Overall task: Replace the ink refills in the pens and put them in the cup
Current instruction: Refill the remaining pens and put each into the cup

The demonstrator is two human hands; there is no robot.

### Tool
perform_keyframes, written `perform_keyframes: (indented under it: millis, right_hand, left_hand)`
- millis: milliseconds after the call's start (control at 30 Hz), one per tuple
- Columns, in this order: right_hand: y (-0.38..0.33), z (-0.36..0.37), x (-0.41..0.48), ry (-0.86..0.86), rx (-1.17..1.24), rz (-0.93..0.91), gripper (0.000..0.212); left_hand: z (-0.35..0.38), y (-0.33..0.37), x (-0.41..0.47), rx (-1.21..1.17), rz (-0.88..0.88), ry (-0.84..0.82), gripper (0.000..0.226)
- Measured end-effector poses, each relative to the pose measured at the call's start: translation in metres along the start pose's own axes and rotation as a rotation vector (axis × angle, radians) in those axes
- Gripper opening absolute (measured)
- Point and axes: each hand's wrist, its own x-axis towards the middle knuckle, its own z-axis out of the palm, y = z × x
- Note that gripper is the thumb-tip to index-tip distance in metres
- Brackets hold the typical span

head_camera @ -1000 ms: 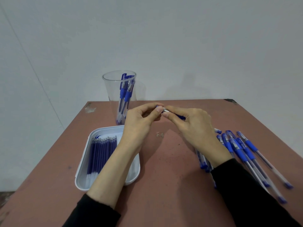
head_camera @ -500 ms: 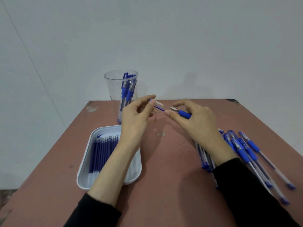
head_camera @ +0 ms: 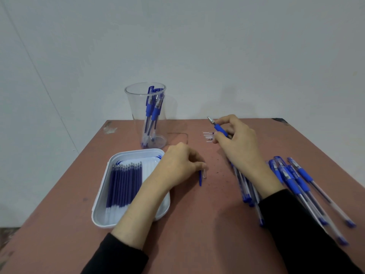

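Blue-gripped and uncapped, the pen (head_camera: 219, 129) sits in the right hand (head_camera: 238, 149) above the far middle of the tabletop (head_camera: 197, 224). Thumb and curled fingers pinch it at the grip, and its metal tip points far and left.

The left hand (head_camera: 177, 165) is low, just right of the white tray (head_camera: 99, 200), with its fingers curled. Their tips meet the far end of the cap (head_camera: 200, 177), which lies on the tabletop. I cannot tell whether they pinch it or only touch it.

The step looks like opening this pen to swap its refill. To do it well:

- Leave the cap where it lies, near and easy to find, well apart from the small clear pieces (head_camera: 208, 136) by the right hand.
- Bring the free left hand to the barrel and steady it, so the right can twist off the tip section without bending the thin point.
- Draw the old refill straight out.
- Take one of the fresh refills (head_camera: 124, 184) from the row in the tray, which lies with tips to the far side.
- Seat the new refill fully before closing the pen.

The clear cup (head_camera: 136, 107), far left, already holds several pens. More loose pens (head_camera: 292, 180) lie near right, partly under the right forearm, so a careless sleeve could roll them.
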Motion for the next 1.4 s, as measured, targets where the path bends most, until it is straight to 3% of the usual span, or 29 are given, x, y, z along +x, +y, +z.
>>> perform_keyframes:
  millis: [133,233,300,367,433,567,700,800,900,1000,1100,1267,1400]
  right_hand:
    - [0.003,0.002,0.002,0.015,0.022,-0.016,0.017]
    - [0.002,0.0,0.001,0.011,0.0,-0.048,0.02]
    - [-0.001,-0.001,0.0,-0.02,0.059,-0.027,0.019]
    - [-0.006,0.0,0.0,-0.103,0.231,0.075,0.013]
    - [-0.01,0.002,-0.001,-0.199,0.46,0.197,0.015]
    - [-0.017,0.001,-0.005,-0.438,0.755,0.375,0.032]
    - [-0.018,-0.001,-0.005,-0.592,0.976,0.467,0.027]
    - [-0.016,0.002,-0.006,-0.569,0.953,0.418,0.027]
    - [-0.017,0.006,-0.007,-0.488,0.871,0.348,0.014]
    - [-0.016,0.008,-0.007,-0.453,0.824,0.301,0.011]
    - [-0.016,0.009,-0.007,-0.432,0.819,0.31,0.012]
    - [-0.013,0.008,-0.004,-0.277,0.829,0.346,0.019]
    - [-0.009,0.005,-0.002,-0.23,0.774,0.333,0.011]
  left_hand:
    - [0.003,-0.002,0.0,0.055,0.0,-0.062,0.013]
    - [0.001,-0.001,0.001,0.034,0.0,0.015,0.022]
    - [-0.003,0.004,0.002,-0.158,0.013,0.139,0.024]
    - [-0.009,0.008,0.002,-0.496,0.044,0.209,0.017]
    - [-0.013,0.011,0.0,-0.745,0.041,0.197,0.016]
    - [-0.014,0.009,0.0,-1.01,0.047,0.105,0.027]
    - [-0.018,0.011,-0.001,-1.22,0.09,0.036,0.026]
    - [-0.019,0.009,0.0,-1.246,0.082,0.08,0.019]
    - [-0.018,0.007,0.001,-1.25,0.05,0.174,0.014]
    - [-0.018,0.007,0.001,-1.198,0.023,0.23,0.022]
    - [-0.018,0.009,-0.001,-1.268,0.03,0.212,0.034]
    - [-0.022,0.011,-0.002,-1.343,0.025,0.187,0.021]
    - [-0.021,0.007,0.0,-1.245,0.015,0.261,0.021]
